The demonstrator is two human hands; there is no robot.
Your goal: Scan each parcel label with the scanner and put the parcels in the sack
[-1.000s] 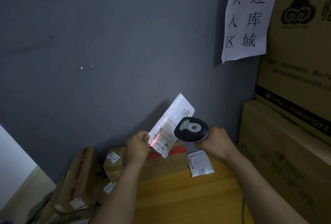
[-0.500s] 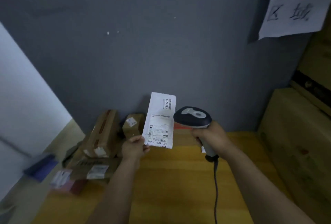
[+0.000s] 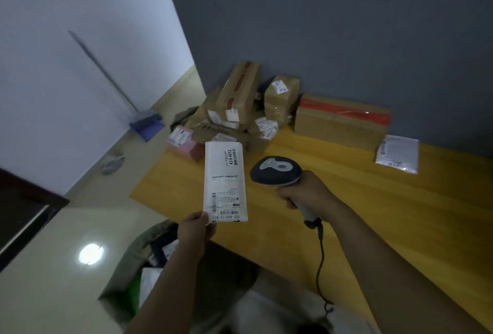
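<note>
I'm pinching the parcel (image 3: 225,184) by its bottom corner with my left hand (image 3: 196,229), upright over the table (image 3: 373,213) edge, near the sack (image 3: 130,256). It looks light, floppy and slick. My right hand (image 3: 301,191) has its fingers wrapped round the scanner (image 3: 276,172).

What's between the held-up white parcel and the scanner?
Nothing: in the head view only air separates the white parcel from the scanner, with bare yellow table behind.

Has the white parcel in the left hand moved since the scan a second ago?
Yes. The white parcel was in front of the red-taped box; now the left hand holds it left of that box, toward the sack.
</note>
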